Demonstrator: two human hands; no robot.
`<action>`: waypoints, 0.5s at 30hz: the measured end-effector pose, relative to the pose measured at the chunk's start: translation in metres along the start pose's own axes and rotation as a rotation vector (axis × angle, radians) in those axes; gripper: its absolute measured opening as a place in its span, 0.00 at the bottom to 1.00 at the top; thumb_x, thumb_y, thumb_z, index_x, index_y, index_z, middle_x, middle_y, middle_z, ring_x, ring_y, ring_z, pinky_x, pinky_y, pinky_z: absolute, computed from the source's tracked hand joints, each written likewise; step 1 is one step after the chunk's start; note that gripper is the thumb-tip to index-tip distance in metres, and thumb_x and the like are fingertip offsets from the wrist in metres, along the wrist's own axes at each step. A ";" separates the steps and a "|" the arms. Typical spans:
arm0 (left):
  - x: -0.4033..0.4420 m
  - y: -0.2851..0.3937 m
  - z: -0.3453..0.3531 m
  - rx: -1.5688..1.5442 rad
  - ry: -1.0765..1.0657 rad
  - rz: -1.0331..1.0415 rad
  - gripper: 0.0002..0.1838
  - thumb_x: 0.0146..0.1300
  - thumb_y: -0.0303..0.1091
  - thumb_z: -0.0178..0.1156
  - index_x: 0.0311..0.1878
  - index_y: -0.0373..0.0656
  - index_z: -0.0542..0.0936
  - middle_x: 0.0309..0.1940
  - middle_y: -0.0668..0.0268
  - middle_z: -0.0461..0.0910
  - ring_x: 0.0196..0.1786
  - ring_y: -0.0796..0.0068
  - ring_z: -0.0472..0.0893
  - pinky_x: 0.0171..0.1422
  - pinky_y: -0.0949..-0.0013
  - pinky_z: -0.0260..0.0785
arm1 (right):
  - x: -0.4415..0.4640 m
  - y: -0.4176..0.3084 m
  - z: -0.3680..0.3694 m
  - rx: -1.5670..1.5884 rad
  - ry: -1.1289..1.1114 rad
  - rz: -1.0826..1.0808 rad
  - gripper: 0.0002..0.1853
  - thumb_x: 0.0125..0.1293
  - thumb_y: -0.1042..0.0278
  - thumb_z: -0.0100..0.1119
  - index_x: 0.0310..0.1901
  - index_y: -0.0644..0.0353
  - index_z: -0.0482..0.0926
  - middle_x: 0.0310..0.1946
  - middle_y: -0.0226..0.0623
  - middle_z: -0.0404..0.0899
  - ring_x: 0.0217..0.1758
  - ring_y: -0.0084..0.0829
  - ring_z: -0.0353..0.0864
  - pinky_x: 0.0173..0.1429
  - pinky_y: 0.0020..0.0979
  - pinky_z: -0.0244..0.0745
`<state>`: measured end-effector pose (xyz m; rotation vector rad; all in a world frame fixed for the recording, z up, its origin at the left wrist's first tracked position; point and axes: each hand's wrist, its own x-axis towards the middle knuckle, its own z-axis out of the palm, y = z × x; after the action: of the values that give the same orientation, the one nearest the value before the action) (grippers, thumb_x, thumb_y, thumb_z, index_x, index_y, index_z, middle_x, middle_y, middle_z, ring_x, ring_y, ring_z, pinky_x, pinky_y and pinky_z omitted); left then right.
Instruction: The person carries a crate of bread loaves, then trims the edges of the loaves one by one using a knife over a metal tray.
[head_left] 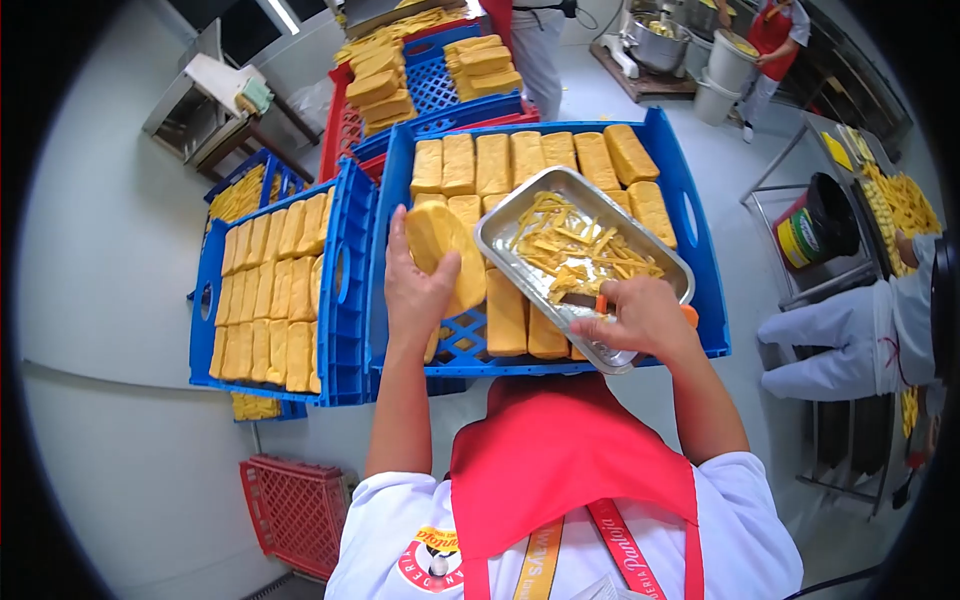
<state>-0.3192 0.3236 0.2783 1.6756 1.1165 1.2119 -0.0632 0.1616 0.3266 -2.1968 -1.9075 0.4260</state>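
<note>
My left hand (pixel 416 292) grips a yellow loaf (pixel 448 245) on edge above the near left part of a blue crate (pixel 708 300). My right hand (pixel 642 318) is closed around an orange-handled tool (pixel 690 316); a short part of its blade shows by the fingers, but its exact kind is unclear. Under that hand, a metal tray (pixel 494 234) rests at a tilt on the loaves in the crate. Thin yellow trimmings (pixel 575 245) lie inside the tray. Rows of yellow loaves (pixel 493 163) fill much of the crate, and its lattice floor shows near the left hand.
Another blue crate (pixel 345 290) of loaves stands at the left. Stacked crates with more loaves (pixel 375 85) are behind. A red crate (pixel 295 510) is on the floor. At right, a person (pixel 850 335) works beside a rack and a black bucket (pixel 828 220); a mixer (pixel 655 45) stands farther back.
</note>
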 end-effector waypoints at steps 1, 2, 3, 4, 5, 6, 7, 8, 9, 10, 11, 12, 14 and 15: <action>-0.009 -0.005 -0.009 0.351 0.034 0.151 0.45 0.58 0.38 0.66 0.78 0.41 0.59 0.60 0.49 0.76 0.53 0.49 0.83 0.58 0.51 0.77 | -0.002 -0.004 0.004 0.002 -0.041 -0.050 0.34 0.54 0.27 0.66 0.28 0.58 0.84 0.22 0.45 0.82 0.31 0.48 0.85 0.38 0.44 0.77; -0.021 -0.008 -0.015 0.360 0.042 0.146 0.45 0.58 0.38 0.66 0.78 0.41 0.59 0.60 0.49 0.76 0.53 0.49 0.83 0.58 0.51 0.77 | -0.002 -0.008 0.006 0.002 -0.080 -0.098 0.33 0.53 0.27 0.67 0.29 0.58 0.84 0.23 0.46 0.82 0.32 0.49 0.85 0.39 0.45 0.77; -0.034 -0.007 -0.019 0.493 -0.078 0.049 0.46 0.57 0.42 0.66 0.78 0.41 0.59 0.62 0.46 0.75 0.54 0.46 0.82 0.58 0.49 0.77 | -0.002 -0.014 0.004 -0.030 -0.131 -0.103 0.31 0.54 0.31 0.67 0.30 0.59 0.86 0.25 0.48 0.84 0.33 0.50 0.86 0.41 0.46 0.78; -0.043 -0.006 -0.020 0.621 -0.199 -0.050 0.48 0.56 0.46 0.66 0.77 0.40 0.59 0.64 0.43 0.73 0.54 0.43 0.82 0.58 0.48 0.76 | -0.002 -0.016 0.004 -0.028 -0.136 -0.110 0.31 0.54 0.31 0.67 0.30 0.59 0.86 0.25 0.48 0.84 0.33 0.50 0.86 0.41 0.46 0.78; -0.049 -0.008 -0.015 0.625 -0.192 -0.056 0.48 0.56 0.46 0.66 0.77 0.40 0.59 0.64 0.43 0.73 0.54 0.43 0.82 0.58 0.48 0.76 | -0.001 -0.017 0.005 -0.033 -0.158 -0.103 0.29 0.54 0.34 0.67 0.30 0.58 0.86 0.25 0.47 0.84 0.33 0.49 0.86 0.41 0.45 0.78; -0.055 -0.010 -0.007 0.734 -0.258 -0.106 0.43 0.57 0.51 0.65 0.73 0.39 0.65 0.61 0.44 0.75 0.53 0.45 0.83 0.56 0.48 0.76 | 0.000 -0.018 0.006 -0.040 -0.180 -0.098 0.26 0.54 0.37 0.67 0.30 0.57 0.87 0.25 0.46 0.84 0.34 0.49 0.86 0.41 0.45 0.79; -0.058 -0.011 -0.004 0.840 -0.323 -0.157 0.40 0.59 0.55 0.64 0.69 0.38 0.71 0.58 0.44 0.78 0.52 0.48 0.83 0.54 0.48 0.77 | 0.000 -0.019 0.006 -0.043 -0.183 -0.109 0.26 0.54 0.37 0.67 0.30 0.57 0.87 0.25 0.46 0.84 0.34 0.49 0.86 0.41 0.45 0.79; -0.055 -0.012 -0.004 0.839 -0.312 -0.162 0.40 0.59 0.55 0.64 0.69 0.38 0.71 0.58 0.44 0.78 0.52 0.48 0.83 0.54 0.48 0.77 | -0.001 -0.020 0.007 -0.048 -0.221 -0.100 0.22 0.54 0.42 0.66 0.30 0.56 0.87 0.24 0.46 0.84 0.33 0.49 0.86 0.41 0.45 0.79; -0.045 -0.006 -0.004 0.896 -0.435 -0.212 0.34 0.62 0.57 0.62 0.62 0.39 0.78 0.54 0.44 0.80 0.51 0.46 0.84 0.53 0.49 0.77 | -0.001 -0.019 0.006 -0.054 -0.257 -0.090 0.18 0.55 0.46 0.65 0.29 0.55 0.87 0.24 0.46 0.84 0.33 0.49 0.86 0.41 0.45 0.79; -0.035 -0.002 -0.003 0.949 -0.561 -0.260 0.29 0.66 0.58 0.60 0.55 0.40 0.84 0.51 0.44 0.82 0.49 0.45 0.84 0.52 0.49 0.78 | -0.002 -0.019 0.006 -0.061 -0.256 -0.097 0.18 0.55 0.46 0.65 0.29 0.55 0.87 0.24 0.46 0.84 0.33 0.49 0.86 0.41 0.45 0.79; -0.027 -0.006 -0.001 0.975 -0.421 -0.139 0.25 0.67 0.55 0.60 0.40 0.38 0.87 0.42 0.48 0.84 0.44 0.45 0.85 0.49 0.50 0.78 | -0.003 -0.018 0.004 -0.070 -0.264 -0.095 0.16 0.54 0.49 0.63 0.29 0.55 0.88 0.24 0.46 0.84 0.33 0.49 0.86 0.41 0.45 0.79; -0.016 -0.010 0.000 0.945 -0.269 -0.029 0.23 0.68 0.53 0.60 0.41 0.38 0.85 0.39 0.48 0.83 0.44 0.45 0.85 0.47 0.49 0.78 | -0.005 -0.017 0.003 -0.079 -0.272 -0.091 0.15 0.54 0.52 0.61 0.28 0.55 0.88 0.24 0.46 0.84 0.33 0.49 0.86 0.41 0.46 0.79; 0.016 -0.023 0.004 0.923 -0.073 0.091 0.20 0.67 0.48 0.60 0.41 0.37 0.83 0.41 0.48 0.83 0.44 0.45 0.84 0.47 0.49 0.78 | -0.007 -0.015 0.002 -0.083 -0.279 -0.078 0.15 0.54 0.52 0.61 0.28 0.55 0.88 0.24 0.46 0.84 0.33 0.49 0.86 0.42 0.45 0.80; 0.033 -0.034 0.006 0.935 -0.028 0.106 0.17 0.66 0.45 0.62 0.42 0.37 0.83 0.44 0.47 0.83 0.45 0.45 0.84 0.49 0.50 0.79 | -0.008 -0.014 0.002 -0.081 -0.283 -0.061 0.15 0.54 0.52 0.61 0.29 0.55 0.88 0.25 0.46 0.84 0.33 0.49 0.86 0.42 0.45 0.80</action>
<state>-0.3150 0.3652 0.2547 2.4336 1.7463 0.7331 -0.0782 0.1560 0.3306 -2.2203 -2.1625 0.6932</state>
